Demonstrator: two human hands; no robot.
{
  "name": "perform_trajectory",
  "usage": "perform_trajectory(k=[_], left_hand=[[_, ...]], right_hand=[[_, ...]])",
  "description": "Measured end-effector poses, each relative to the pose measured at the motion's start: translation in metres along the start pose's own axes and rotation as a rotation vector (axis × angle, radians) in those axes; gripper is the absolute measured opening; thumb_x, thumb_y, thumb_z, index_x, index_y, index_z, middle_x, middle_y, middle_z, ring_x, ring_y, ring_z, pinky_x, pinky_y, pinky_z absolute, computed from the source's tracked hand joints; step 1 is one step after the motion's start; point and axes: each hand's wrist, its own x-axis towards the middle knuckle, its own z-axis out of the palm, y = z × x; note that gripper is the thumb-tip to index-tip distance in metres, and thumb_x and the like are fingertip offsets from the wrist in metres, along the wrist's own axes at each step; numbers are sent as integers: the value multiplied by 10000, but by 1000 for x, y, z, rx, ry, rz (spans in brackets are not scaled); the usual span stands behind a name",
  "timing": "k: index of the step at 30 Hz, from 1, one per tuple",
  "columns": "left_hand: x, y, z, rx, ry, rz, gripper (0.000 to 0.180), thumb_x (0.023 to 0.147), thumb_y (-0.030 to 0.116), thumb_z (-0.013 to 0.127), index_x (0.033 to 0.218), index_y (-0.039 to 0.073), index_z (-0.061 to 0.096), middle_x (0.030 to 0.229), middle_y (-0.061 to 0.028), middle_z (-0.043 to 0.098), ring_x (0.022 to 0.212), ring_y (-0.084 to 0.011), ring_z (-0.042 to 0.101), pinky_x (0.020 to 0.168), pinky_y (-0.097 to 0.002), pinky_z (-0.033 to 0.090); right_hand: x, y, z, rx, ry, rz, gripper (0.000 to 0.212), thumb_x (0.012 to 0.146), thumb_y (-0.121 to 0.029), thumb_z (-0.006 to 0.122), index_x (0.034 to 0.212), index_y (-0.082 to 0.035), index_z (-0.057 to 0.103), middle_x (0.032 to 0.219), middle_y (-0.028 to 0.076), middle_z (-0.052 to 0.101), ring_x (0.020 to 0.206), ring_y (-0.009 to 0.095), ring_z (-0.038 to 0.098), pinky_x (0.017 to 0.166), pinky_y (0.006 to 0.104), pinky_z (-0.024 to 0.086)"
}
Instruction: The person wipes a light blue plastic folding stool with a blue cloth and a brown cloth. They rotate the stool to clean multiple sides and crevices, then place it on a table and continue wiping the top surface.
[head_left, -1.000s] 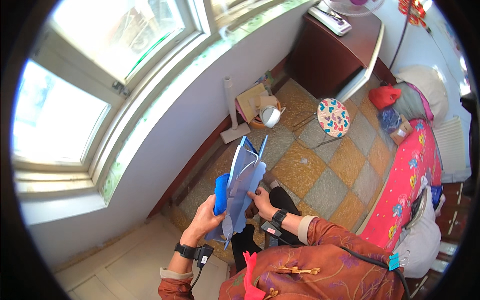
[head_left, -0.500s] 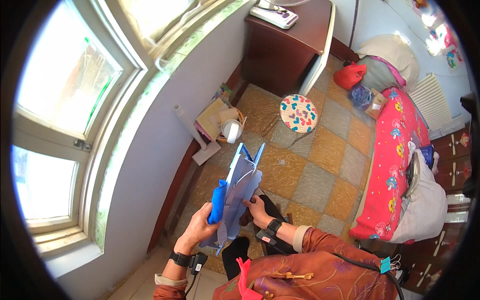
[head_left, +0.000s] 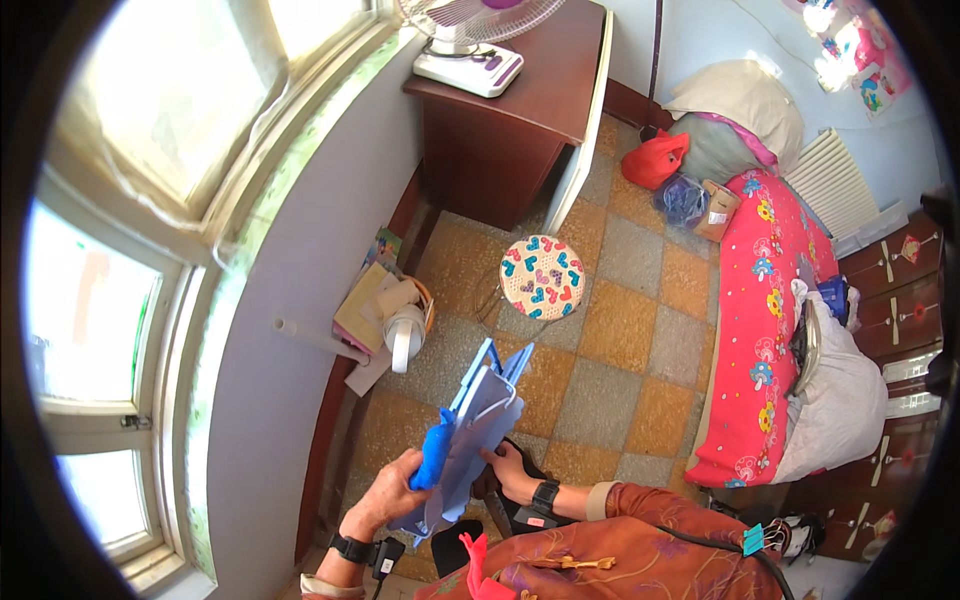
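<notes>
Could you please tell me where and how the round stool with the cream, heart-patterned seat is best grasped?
Probably grip the round stool by its right rim, coming from the person's right: the seat's rounded edge is exposed there, while the held light-blue panels stand on its near side.

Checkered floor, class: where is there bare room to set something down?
Bare tiles lie between the patterned stool and red floral cover. Crowded: the window wall, with flat sheets and white pole; the cover's far end, with red bag and cardboard box.
</notes>
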Motion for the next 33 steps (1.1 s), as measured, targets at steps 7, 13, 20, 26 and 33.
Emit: perform_trajectory(k=[7,13,20,26,33], left_hand=[[60,34,5,23,-115,65,317,792,69,711,1088,36,602,1021,-191,594,988,-418,621,852,-439,506],[88,50,0,30,-229,168,387,798,78,703,1169,44,598,1031,-192,590,1002,-412,613,862,-444,498],[100,86,1,76,-334,220,437,802,88,740,1207,41,583,1097,-179,597,1035,-364,619,895,-396,497],[104,118,7,-374,-362,40,522,900,167,773,1367,52,570,1194,-31,651,1091,-113,563,997,-312,461],[136,144,36,-888,-228,-146,565,905,137,761,1406,9,534,1304,-139,657,1218,-245,622,1077,-386,463]], right_hand=[[-1,-47,-37,94,48,22,183,995,-103,630,1151,-10,617,1049,99,693,882,208,679,750,363,551],[-8,-65,-57,125,98,78,117,988,-81,630,1085,-16,628,966,92,699,792,219,696,658,371,564],[-47,-93,-80,227,114,-122,128,973,-38,619,1099,-12,622,866,63,693,683,190,667,601,340,529],[-54,-108,-106,254,250,-394,126,943,1,641,1069,10,634,911,61,699,797,158,656,718,314,521],[-35,-143,-182,349,306,-408,119,933,2,661,1050,3,639,858,38,663,745,148,629,677,300,501]])
